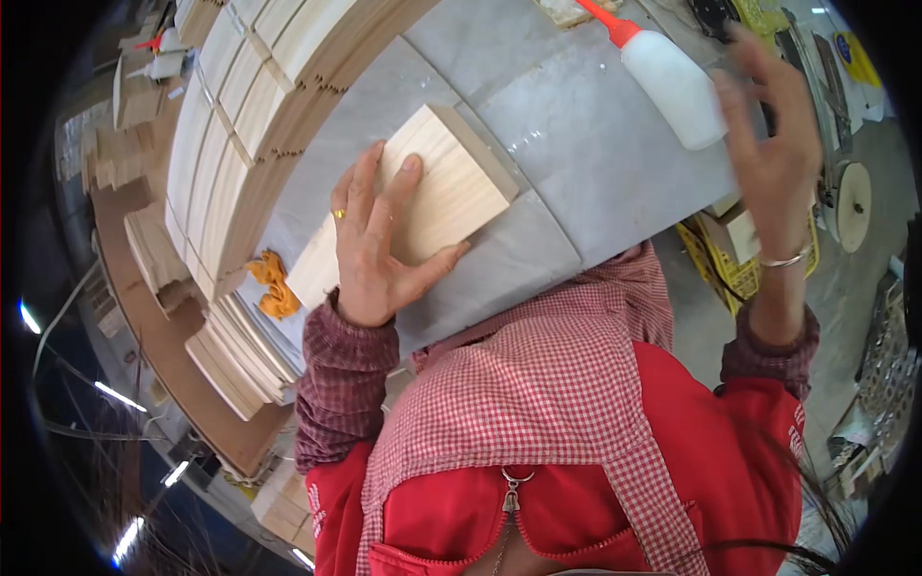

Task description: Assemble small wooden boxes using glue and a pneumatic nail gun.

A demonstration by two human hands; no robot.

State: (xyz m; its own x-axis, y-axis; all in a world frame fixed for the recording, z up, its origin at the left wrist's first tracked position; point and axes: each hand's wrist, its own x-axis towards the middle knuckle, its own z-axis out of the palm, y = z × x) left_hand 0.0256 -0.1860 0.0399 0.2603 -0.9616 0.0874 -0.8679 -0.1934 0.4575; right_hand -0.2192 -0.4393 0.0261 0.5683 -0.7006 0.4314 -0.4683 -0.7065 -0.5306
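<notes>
At ten o'clock, the left hand [370,245] lies on the wood [447,178], thumb and fingers spread wide; at two, the blurred right hand [776,158] has loosely open fingers beside the bottle [670,88], contact unclear. The step in hand seems to be steadying the wood; lifting the bottle would call for closing the right fingers round it. The wood, at eleven on the grey worktop [586,130], looks pale, thick and straight-edged, faintly grained.

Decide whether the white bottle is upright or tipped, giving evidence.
Tipped: the white bottle shows its long side, its red nozzle pointing toward the picture's top left. Whether the right hand touches it, I cannot tell.
</notes>
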